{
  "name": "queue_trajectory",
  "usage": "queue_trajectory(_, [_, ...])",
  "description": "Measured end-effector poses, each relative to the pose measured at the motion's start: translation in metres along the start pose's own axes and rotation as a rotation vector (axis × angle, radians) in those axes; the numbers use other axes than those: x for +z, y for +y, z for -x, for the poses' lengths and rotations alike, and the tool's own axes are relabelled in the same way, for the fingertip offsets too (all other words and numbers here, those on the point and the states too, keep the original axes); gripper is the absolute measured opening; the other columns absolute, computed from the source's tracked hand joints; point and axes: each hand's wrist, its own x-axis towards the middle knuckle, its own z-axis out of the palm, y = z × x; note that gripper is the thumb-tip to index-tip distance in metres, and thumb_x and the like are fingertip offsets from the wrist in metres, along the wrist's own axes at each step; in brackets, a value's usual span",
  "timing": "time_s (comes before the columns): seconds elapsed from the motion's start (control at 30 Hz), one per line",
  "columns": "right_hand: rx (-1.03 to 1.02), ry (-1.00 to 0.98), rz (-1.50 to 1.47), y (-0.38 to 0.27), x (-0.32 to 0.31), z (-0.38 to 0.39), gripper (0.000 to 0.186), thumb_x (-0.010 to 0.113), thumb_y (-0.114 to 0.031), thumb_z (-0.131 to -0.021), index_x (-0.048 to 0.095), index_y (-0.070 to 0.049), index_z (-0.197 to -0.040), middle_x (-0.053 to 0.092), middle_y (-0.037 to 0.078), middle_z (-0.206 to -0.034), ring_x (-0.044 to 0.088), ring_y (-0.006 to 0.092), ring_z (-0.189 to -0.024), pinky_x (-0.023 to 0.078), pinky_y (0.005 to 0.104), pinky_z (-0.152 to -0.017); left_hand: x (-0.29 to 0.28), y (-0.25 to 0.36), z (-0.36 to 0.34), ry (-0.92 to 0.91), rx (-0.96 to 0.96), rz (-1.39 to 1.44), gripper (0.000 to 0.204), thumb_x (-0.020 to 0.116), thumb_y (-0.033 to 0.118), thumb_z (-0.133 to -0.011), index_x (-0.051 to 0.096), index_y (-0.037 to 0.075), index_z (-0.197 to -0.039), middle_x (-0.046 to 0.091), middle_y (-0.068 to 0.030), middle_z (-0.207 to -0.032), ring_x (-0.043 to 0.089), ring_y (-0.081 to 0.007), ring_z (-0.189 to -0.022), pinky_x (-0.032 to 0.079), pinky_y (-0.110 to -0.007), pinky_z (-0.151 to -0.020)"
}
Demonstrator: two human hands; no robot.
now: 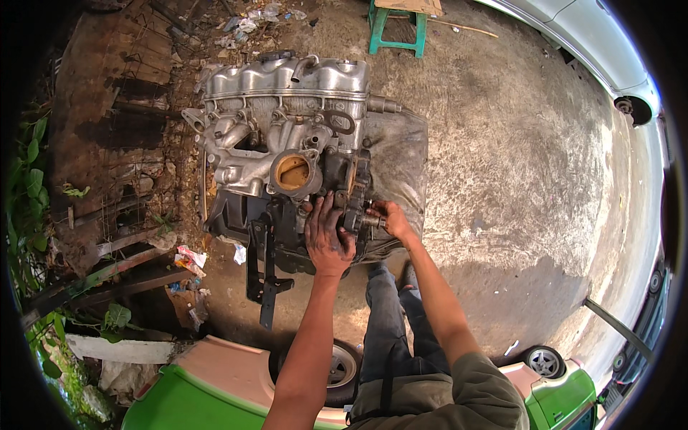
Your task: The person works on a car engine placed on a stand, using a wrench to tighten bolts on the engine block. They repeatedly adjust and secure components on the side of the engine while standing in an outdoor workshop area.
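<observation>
A car engine [287, 107] stands before me, with a silver ribbed cover on top and cast intake pipes on its near side. A round throttle opening [292, 173] with a brown inside faces up. My left hand [330, 235], blackened with grease, lies with stretched fingers against the engine's near side, beside a dark metal housing [353, 218]. From that housing a short metal shaft [373, 222] sticks out to the right. At the shaft's end my right hand [390, 218] is closed, thumb and fingers pinched together; what they grip is too small to make out.
A black metal bracket [264, 276] hangs off the engine's near left. Behind is a green stool [398, 32]. Scrap wood and rusty metal [122, 143] lie left. A green and pink car body [208, 380] is close to me; a pale car [595, 43] stands far right.
</observation>
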Motion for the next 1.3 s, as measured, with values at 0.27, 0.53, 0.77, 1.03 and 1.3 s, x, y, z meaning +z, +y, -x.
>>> queue_trajectory(0.27, [-0.323, -0.077, 0.781, -0.007, -0.009, -0.010, 0.038, 0.068, -0.025, -0.091, 0.067, 0.007, -0.112, 0.067, 0.026, -0.109, 0.067, 0.0349, -0.103, 0.053, 0.0408, -0.080, 0.001, 0.001, 0.000, 0.030, -0.021, 0.014, 0.034, 0.040, 0.011, -0.088, 0.053, 0.007, -0.118, 0.054, -0.0149, -0.140, 0.046, -0.0345, -0.133, 0.034, -0.049, -0.110])
queue_trajectory(0.53, [-0.272, 0.010, 0.711, -0.022, -0.001, -0.003, 0.037, 0.079, -0.030, -0.083, 0.072, 0.004, -0.095, 0.068, 0.023, -0.081, 0.064, 0.0262, -0.068, 0.050, 0.0394, -0.068, 0.000, 0.001, -0.001, 0.031, 0.004, 0.009, 0.033, 0.040, 0.014, -0.090, 0.049, 0.003, -0.120, 0.054, -0.0190, -0.138, 0.047, -0.0386, -0.130, 0.035, -0.052, -0.108])
queue_trajectory(0.77, [-0.076, -0.201, 0.464, -0.028, -0.015, -0.013, 0.031, 0.073, -0.029, -0.087, 0.073, -0.001, -0.100, 0.072, 0.013, -0.095, 0.059, 0.0145, -0.069, 0.047, 0.0326, -0.059, -0.001, 0.002, -0.001, 0.001, -0.012, -0.003, 0.032, 0.039, 0.016, -0.092, 0.049, 0.002, -0.119, 0.053, -0.0203, -0.138, 0.047, -0.0402, -0.130, 0.035, -0.052, -0.108])
queue_trajectory(1.03, [0.177, -0.360, -0.318, -0.010, -0.033, -0.009, 0.027, 0.062, -0.024, -0.092, 0.072, -0.003, -0.105, 0.068, 0.001, -0.106, 0.051, 0.0063, -0.074, 0.045, 0.0209, -0.058, 0.003, -0.001, 0.000, 0.037, 0.004, -0.012, 0.033, 0.039, 0.014, -0.091, 0.049, 0.005, -0.121, 0.053, -0.0169, -0.139, 0.047, -0.0367, -0.131, 0.035, -0.050, -0.108])
queue_trajectory(1.3, [0.118, -0.146, 0.096, -0.019, -0.027, -0.003, 0.042, 0.073, -0.029, -0.091, 0.066, 0.007, -0.111, 0.072, 0.009, -0.095, 0.061, 0.0138, -0.072, 0.049, 0.0271, -0.064, 0.004, 0.000, 0.002, 0.042, -0.008, -0.007, 0.035, 0.041, 0.011, -0.088, 0.050, 0.008, -0.122, 0.054, -0.0154, -0.139, 0.047, -0.0357, -0.131, 0.036, -0.050, -0.108])
